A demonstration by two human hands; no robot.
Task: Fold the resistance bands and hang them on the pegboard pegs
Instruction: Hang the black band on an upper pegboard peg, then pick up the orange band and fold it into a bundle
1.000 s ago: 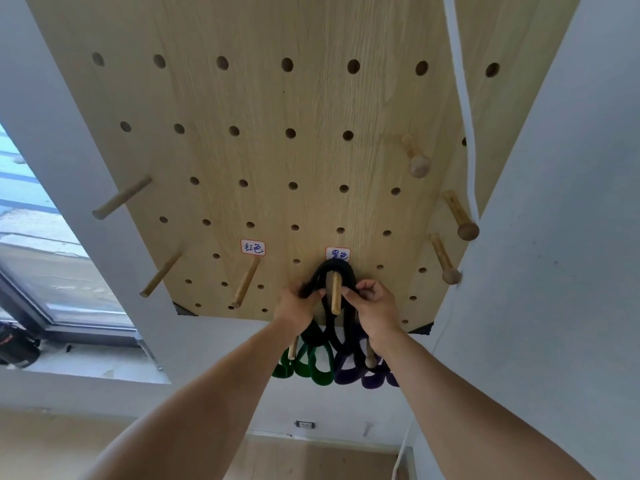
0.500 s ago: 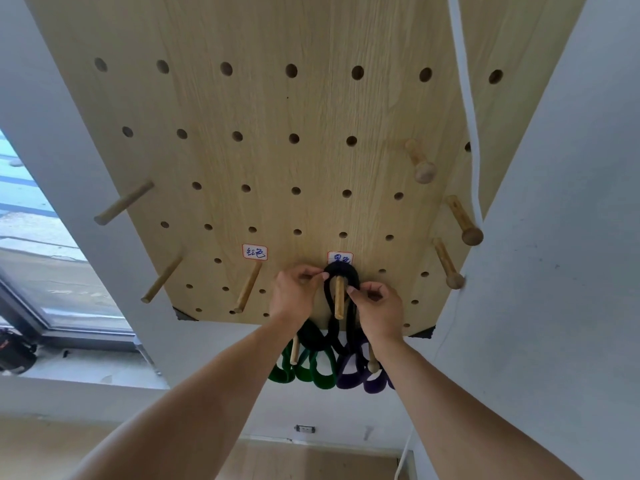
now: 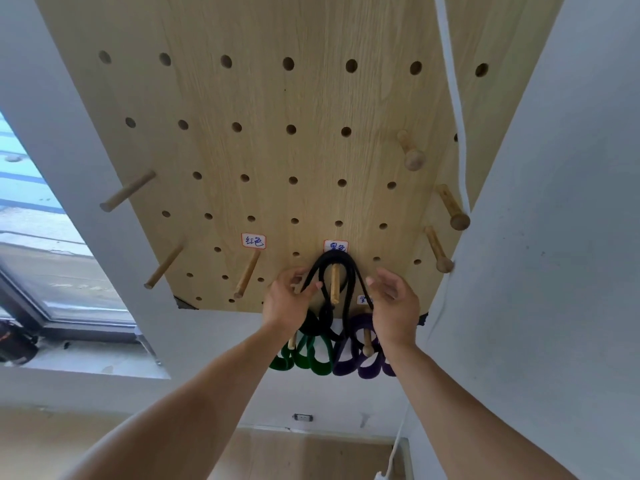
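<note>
On the pegboard [image 3: 263,98], the black band [image 3: 334,261] loops over a peg [image 3: 334,284], strands hanging down; left hand [image 3: 289,304] pinches its left strand, right hand [image 3: 394,308] spread just beside, above green bands [image 3: 311,358] and purple bands [image 3: 360,362]

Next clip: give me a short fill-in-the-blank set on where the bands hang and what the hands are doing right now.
1. The black band is looped over a wooden ____ on the pegboard.
2. Below it hang a purple band and a ____ band.
3. The left hand pinches a strand of the ____ band.
4. The right hand has its fingers ____, holding nothing.

Missing words: peg; green; black; open
</note>
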